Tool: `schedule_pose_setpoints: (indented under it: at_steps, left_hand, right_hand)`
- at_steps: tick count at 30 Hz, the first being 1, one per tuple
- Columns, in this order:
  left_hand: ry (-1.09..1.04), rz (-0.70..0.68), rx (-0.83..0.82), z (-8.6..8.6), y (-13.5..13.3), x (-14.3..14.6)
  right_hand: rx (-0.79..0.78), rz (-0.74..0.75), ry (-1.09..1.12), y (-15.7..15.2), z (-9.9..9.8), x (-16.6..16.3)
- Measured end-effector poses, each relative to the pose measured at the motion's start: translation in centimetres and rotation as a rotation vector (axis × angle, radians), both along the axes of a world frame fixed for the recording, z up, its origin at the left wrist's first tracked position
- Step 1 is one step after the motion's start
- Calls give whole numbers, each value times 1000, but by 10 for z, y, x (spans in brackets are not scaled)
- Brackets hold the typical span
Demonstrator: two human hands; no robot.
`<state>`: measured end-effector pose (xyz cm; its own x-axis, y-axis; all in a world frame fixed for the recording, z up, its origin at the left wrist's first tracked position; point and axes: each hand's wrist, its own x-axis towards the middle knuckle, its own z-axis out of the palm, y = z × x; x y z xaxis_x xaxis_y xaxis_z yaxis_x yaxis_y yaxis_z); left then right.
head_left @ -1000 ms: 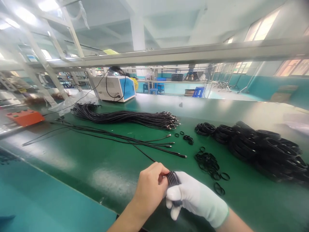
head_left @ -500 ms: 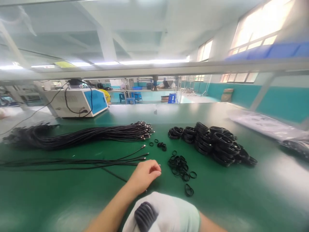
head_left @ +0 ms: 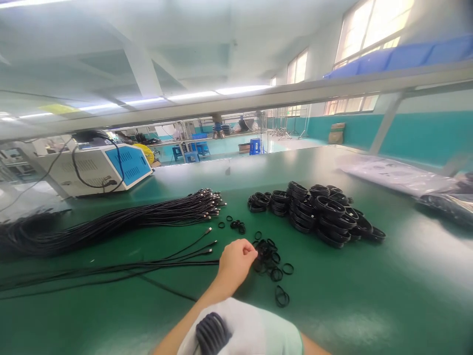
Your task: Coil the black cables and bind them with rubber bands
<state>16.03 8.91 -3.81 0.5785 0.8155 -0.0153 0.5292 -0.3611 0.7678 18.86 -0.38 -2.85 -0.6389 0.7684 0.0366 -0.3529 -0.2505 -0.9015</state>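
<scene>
My bare left hand has its fingertips pinched together at the left edge of a loose pile of black rings. Whatever lies between those fingertips is too small to make out. In the lower middle, my right hand wears a white glove with a pale green cuff. It is closed around a small coil of black cable; its fingers are mostly hidden. Several loose black cables with metal plugs run in from the left, some passing behind my left hand.
A thick bundle of black cables lies at left. Coiled black cables are heaped at right on the green table. A white and blue machine stands at the back left. Plastic sheeting lies far right; a shelf beam crosses above.
My left hand has moved right, from the cable ends to the ring pile. The gloved right hand still holds the coil. The view has tilted and shifted slightly.
</scene>
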Motion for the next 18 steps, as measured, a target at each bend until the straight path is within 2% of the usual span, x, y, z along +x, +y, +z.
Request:
schedule_pose_setpoints:
  at_steps: [5,8,10,12,13,15,18]
  left_hand:
    - [-190,-82,-375,22,17,-41]
    - [-345,-64,-548,29,9,-74]
    - [-446,-21,-612,28,-7,-93]
    - [-521,32,-646,22,-27,-106]
    - [-547,63,-651,18,-37,-110]
    - [-584,140,-628,7,-52,-113]
    - [-592,275,-528,-7,-62,-117]
  right_hand:
    - [-54,-186,87,-6,1,-4]
    - [-131,-523,74,-6,6,-6]
    - [-165,-793,-26,-4,8,-8]
    - [-158,-964,-127,-3,3,-11]
    - [-144,-991,-163,-3,-1,-13]
    - [-123,-941,-246,-3,-13,-16]
    - [-203,-883,-272,-5,-27,-20]
